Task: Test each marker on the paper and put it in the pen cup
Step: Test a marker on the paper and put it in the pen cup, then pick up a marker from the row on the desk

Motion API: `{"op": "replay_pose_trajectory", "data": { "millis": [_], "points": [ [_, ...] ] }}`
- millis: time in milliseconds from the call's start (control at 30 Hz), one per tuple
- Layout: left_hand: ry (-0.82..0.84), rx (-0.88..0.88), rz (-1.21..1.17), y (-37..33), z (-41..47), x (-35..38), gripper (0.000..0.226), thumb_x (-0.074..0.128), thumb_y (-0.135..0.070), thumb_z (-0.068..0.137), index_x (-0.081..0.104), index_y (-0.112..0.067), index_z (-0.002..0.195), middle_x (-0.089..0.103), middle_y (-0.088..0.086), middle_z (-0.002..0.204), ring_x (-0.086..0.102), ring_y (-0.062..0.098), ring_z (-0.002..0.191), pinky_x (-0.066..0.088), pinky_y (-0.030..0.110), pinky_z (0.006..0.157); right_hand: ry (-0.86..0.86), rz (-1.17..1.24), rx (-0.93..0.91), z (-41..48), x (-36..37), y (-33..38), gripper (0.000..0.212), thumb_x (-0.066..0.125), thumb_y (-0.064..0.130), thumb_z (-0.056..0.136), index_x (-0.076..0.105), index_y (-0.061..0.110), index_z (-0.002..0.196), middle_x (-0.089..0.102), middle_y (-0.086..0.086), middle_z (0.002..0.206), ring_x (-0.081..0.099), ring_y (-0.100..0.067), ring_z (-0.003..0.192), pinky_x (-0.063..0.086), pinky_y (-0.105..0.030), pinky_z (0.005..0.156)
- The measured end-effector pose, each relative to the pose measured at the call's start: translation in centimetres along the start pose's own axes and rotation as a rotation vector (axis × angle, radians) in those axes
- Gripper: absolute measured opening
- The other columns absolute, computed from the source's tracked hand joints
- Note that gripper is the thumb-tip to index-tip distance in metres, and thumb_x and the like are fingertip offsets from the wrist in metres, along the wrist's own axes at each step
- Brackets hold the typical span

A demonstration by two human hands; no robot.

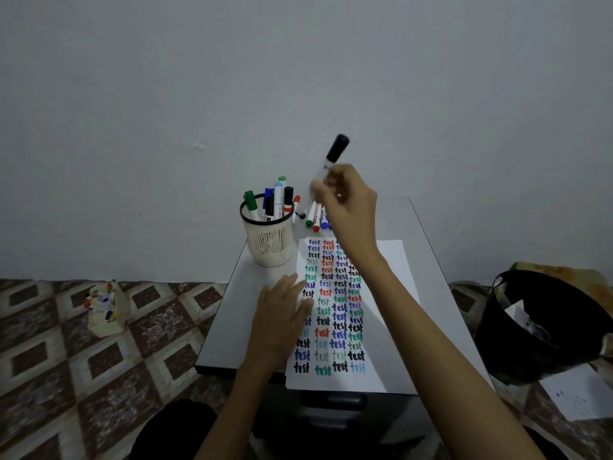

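Overhead, the right hand (pixel 348 204) grips a black-capped marker (pixel 333 157) beside the pen cup (pixel 268 242), while the left hand (pixel 282 318) presses flat on the paper (pixel 391 293).

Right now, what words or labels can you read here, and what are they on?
"test", handwritten repeatedly in black, blue, red and green on the white paper sheet.
Label on the black-capped white marker gripped by the right hand: too blurred.
Labels on the white-barrelled markers lying behind the sheet: too blurred.
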State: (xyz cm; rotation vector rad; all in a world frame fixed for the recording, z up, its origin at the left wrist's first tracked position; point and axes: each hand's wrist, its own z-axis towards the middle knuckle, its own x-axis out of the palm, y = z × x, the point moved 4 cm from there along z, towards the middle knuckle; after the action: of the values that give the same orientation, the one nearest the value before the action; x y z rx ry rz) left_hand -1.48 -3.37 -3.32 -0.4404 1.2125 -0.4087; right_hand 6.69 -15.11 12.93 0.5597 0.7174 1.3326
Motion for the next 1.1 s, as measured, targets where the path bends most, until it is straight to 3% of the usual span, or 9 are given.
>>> {"op": "replay_pose_trajectory", "data": {
  "millis": [133, 267, 333, 467, 600, 700, 867, 1000, 1100],
  "points": [
    [0.01, -0.008, 0.046, 0.0, 0.0, 0.1, 0.048, 0.028, -0.045, 0.099, 0.038, -0.023, 0.14, 0.03, -0.005, 0.15, 0.018, 0.006, 0.14, -0.001, 0.034, 0.118, 0.011, 0.028, 0.018, 1.3, 3.5, 0.1, 0.015, 0.067, 0.016, 0.088, 0.062, 0.006, 0.099, 0.064, 0.004, 0.08, 0.059, -0.001, 0.069, 0.052, -0.02, 0.064],
    [-0.004, 0.002, 0.005, -0.3, -0.1, -0.1, 0.059, 0.021, -0.05, 0.09, 0.041, -0.022, 0.138, 0.032, -0.005, 0.15, 0.02, 0.006, 0.14, -0.001, 0.033, 0.117, 0.263, -0.447, 0.061, 1.1, 6.7, -2.9, 0.016, 0.067, 0.025, 0.085, 0.063, 0.011, 0.092, 0.067, -0.001, 0.082, 0.06, -0.017, 0.077, 0.044, -0.028, 0.058],
    [-0.018, 0.012, 0.004, -0.3, -0.1, -0.2, 0.059, 0.022, -0.05, 0.089, 0.042, -0.022, 0.138, 0.033, -0.005, 0.149, 0.021, 0.006, 0.139, -0.001, 0.032, 0.118, 0.32, -0.508, 0.081, 1.0, 7.5, -3.8, 0.027, 0.073, 0.033, 0.08, 0.062, 0.01, 0.089, 0.064, -0.004, 0.088, 0.057, -0.019, 0.082, 0.045, -0.032, 0.063],
    [-0.03, 0.012, 0.007, -0.1, 0.0, -0.1, 0.059, 0.023, -0.05, 0.09, 0.043, -0.021, 0.137, 0.035, -0.005, 0.148, 0.022, 0.006, 0.139, 0.0, 0.032, 0.118, 0.219, -0.298, 0.079, 1.2, 6.7, -4.1, 0.061, 0.074, 0.053, 0.074, 0.054, 0.012, 0.114, 0.052, -0.001, 0.109, 0.05, -0.013, 0.096, 0.045, -0.029, 0.069],
    [-0.039, 0.013, -0.004, -0.2, 0.0, -0.1, 0.054, 0.028, -0.048, 0.093, 0.045, -0.021, 0.136, 0.036, -0.006, 0.147, 0.024, 0.005, 0.138, -0.001, 0.03, 0.117, 0.094, -0.12, 0.128, 1.8, 3.9, -7.9, 0.04, 0.057, 0.054, 0.089, 0.056, 0.02, 0.11, 0.057, 0.004, 0.104, 0.054, -0.009, 0.091, 0.049, -0.027, 0.076],
    [-0.052, 0.015, -0.011, -0.3, 0.0, -0.2, 0.055, 0.028, -0.048, 0.091, 0.046, -0.02, 0.136, 0.037, -0.005, 0.146, 0.026, 0.005, 0.137, -0.001, 0.029, 0.116, 0.096, -0.41, 0.244, 2.3, 1.3, -13.4, 0.026, 0.048, 0.031, 0.099, 0.055, 0.015, 0.119, 0.058, -0.003, 0.117, 0.055, -0.014, 0.103, 0.05, -0.038, 0.089],
    [-0.056, 0.002, -0.022, -0.2, 0.1, -0.1, 0.056, 0.026, -0.048, 0.09, 0.045, -0.022, 0.136, 0.038, -0.006, 0.146, 0.026, 0.004, 0.136, 0.002, 0.031, 0.118, 0.553, -0.968, 0.369, 2.1, -1.3, -19.6, 0.056, 0.048, 0.012, 0.095, 0.032, 0.016, 0.148, 0.03, -0.009, 0.155, 0.033, -0.033, 0.136, 0.035, -0.05, 0.104],
    [-0.063, 0.003, -0.028, 0.0, 0.1, -0.1, 0.055, 0.028, -0.048, 0.09, 0.046, -0.022, 0.136, 0.039, -0.007, 0.145, 0.027, 0.004, 0.135, 0.001, 0.03, 0.118, 0.47, -0.978, 0.297, 2.2, -1.9, -20.0, 0.035, 0.047, 0.017, 0.095, 0.058, 0.018, 0.128, 0.064, -0.012, 0.119, 0.055, -0.032, 0.109, 0.044, -0.041, 0.088],
    [-0.066, 0.001, -0.027, -0.1, 0.2, -0.1, 0.055, 0.028, -0.047, 0.09, 0.046, -0.022, 0.135, 0.039, -0.008, 0.145, 0.027, 0.003, 0.135, 0.002, 0.03, 0.118, 0.337, -0.936, 0.28, 2.3, -2.5, -19.5, 0.026, 0.055, 0.02, 0.094, 0.067, 0.011, 0.116, 0.069, -0.015, 0.102, 0.061, -0.032, 0.092, 0.049, -0.038, 0.076]
  ]
}}
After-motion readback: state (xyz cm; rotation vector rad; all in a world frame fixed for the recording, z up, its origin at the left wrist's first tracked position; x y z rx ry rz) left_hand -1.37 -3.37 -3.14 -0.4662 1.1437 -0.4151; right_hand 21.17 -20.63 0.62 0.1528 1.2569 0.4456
